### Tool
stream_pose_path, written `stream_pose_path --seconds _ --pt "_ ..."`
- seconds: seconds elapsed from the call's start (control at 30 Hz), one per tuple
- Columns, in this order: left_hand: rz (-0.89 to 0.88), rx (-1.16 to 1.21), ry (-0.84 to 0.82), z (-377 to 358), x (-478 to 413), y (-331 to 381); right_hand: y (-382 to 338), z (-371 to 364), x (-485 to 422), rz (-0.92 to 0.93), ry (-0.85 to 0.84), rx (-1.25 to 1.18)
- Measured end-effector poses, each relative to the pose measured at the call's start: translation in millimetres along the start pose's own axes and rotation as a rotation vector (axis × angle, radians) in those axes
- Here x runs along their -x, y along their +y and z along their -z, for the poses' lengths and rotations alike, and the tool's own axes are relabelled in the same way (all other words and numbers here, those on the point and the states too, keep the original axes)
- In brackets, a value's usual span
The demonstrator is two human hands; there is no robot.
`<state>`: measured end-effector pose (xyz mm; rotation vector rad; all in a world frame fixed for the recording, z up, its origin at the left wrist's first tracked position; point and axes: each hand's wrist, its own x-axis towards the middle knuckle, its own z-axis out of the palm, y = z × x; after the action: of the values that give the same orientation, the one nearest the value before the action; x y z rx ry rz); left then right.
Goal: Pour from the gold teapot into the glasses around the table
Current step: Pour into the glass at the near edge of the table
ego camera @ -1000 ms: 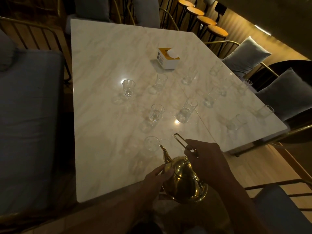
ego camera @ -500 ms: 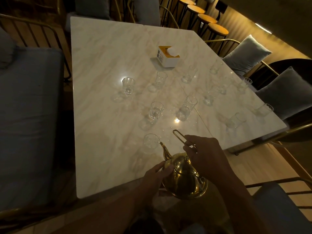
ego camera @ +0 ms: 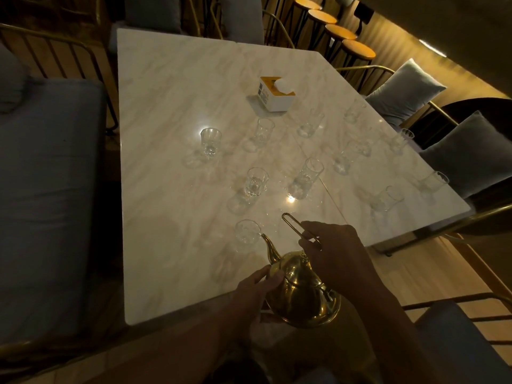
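Note:
The gold teapot [ego camera: 300, 295] hangs tilted over the near edge of the white marble table [ego camera: 171, 87], its spout tip touching the rim of the nearest glass [ego camera: 247, 231]. My right hand [ego camera: 336, 256] grips the teapot's wire handle from above. My left hand [ego camera: 256, 293] supports the pot's left side and underside with its fingers against the body. Several more clear glasses stand across the table, among them one [ego camera: 256, 182] just beyond the nearest, a tall one [ego camera: 306, 178] to its right and one [ego camera: 210, 140] farther left.
A white and yellow tissue box [ego camera: 277, 93] stands mid-table. Grey cushioned seats flank the table: a bench [ego camera: 47, 189] on the left, chairs [ego camera: 471, 153] on the right, one [ego camera: 465, 345] at the near right. Round wooden stools [ego camera: 357, 49] line the far right.
The teapot has crept forward and tipped a little more, bringing the spout onto the nearest glass's rim. Both hands keep their hold.

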<state>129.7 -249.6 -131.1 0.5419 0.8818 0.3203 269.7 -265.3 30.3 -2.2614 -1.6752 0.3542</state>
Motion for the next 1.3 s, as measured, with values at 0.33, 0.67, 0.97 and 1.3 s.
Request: stream_pose_path --seconds 0.33,0.67,0.97,1.3 --pt "-0.008 0.012 -0.011 0.9 1.1 -2.7 1.0 -0.8 2.9 -0.003 -0.018 0.010" --pt "-0.028 0.016 0.029 1.7 -3.5 -6.3 7.3 -4.5 8.5 -0.024 0.000 0.006" --pt "-0.095 -0.032 0.077 7.4 -11.2 -4.6 17.8 -9.8 16.5 -0.012 -0.019 0.004" --pt "-0.211 -0.098 0.053 2.0 -18.5 7.2 39.2 -9.8 12.9 0.032 0.040 -0.018"
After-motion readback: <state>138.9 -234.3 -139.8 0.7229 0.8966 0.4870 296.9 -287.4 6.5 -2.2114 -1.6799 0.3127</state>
